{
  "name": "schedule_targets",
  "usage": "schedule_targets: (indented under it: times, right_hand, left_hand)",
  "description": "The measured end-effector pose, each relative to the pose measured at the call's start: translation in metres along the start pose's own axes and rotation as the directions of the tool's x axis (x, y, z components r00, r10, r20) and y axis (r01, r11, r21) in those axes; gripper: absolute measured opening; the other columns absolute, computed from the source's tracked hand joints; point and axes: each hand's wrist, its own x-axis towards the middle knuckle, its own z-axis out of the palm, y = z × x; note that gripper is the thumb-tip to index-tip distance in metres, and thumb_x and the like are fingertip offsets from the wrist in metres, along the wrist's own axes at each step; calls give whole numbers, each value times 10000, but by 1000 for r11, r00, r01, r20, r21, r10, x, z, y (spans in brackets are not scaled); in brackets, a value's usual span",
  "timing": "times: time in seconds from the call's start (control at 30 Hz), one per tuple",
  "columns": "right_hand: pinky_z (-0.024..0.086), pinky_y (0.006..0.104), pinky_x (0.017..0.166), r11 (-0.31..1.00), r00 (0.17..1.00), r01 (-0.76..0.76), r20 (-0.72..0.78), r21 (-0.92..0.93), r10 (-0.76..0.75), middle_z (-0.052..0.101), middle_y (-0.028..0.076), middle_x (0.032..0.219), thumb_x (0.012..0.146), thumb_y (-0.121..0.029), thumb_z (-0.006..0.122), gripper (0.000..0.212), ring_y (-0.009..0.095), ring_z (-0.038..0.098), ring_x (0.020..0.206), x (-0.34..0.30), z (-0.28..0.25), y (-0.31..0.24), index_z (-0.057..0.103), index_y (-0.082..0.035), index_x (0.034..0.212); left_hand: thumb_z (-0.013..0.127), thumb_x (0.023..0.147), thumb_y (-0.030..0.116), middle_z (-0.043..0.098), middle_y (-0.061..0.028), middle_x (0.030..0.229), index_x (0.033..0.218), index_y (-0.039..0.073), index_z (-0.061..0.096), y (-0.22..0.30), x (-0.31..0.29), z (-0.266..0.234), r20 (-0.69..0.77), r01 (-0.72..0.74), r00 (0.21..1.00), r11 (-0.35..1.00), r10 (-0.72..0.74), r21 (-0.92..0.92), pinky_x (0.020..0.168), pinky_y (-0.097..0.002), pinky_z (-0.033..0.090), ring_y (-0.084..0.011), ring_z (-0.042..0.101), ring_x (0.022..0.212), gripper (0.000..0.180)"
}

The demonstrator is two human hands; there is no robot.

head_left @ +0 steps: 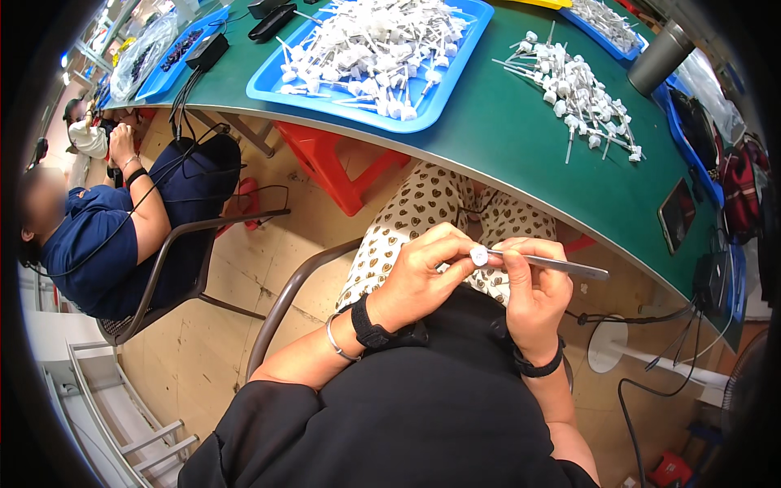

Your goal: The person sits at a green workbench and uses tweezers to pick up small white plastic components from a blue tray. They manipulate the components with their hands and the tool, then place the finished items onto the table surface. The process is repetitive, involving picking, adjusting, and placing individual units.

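Above my lap, my left hand (427, 272) pinches a small round white plastic part (479, 256) between thumb and fingertips. My right hand (534, 293) grips a slim, flat silver metal hand tool (565, 266), whose outer end sticks out to the right. The tool's inner end meets the white part, and my fingers partly cover it there. Up on the green table, a blue tray (427, 116) bears a heap of white plastic pieces (374, 49) with thin stems. More such pieces (569, 85) lie in a loose pile right of the tray.
The green table (488, 134) curves ahead of me. A dark metal bottle (661, 57) and a phone (677, 213) are on its right side. A red stool (329, 163) is beneath. Someone in a blue shirt (102, 244) sits at left. Cables (687, 366) hang at right.
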Motion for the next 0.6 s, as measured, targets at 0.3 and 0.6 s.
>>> schedule_targets:
  times: [0.3, 0.6]
  right_hand:
    - [561, 264, 658, 994, 999, 24, 33, -105, -20, 696, 111, 951, 943, -8, 671, 97, 154, 693, 780, 3, -5, -9, 620, 36, 1013]
    - [555, 252, 696, 1000, 1000, 7, 4, 4, -7, 687, 126, 1018, 939, 1, 673, 113, 154, 686, 829, 0, -3, -4, 638, 47, 1036]
  left_hand:
    - [707, 896, 0, 667, -82, 944, 1034, 11, 713, -4, 0, -5, 87, 37, 996, 999, -35, -29, 670, -254, 535, -141, 653, 797, 138]
    - [691, 914, 8, 664, -85, 956, 1041, 6, 708, -2, 1, -7, 119, 82, 990, 995, -74, -59, 680, -250, 543, -140, 665, 805, 128]
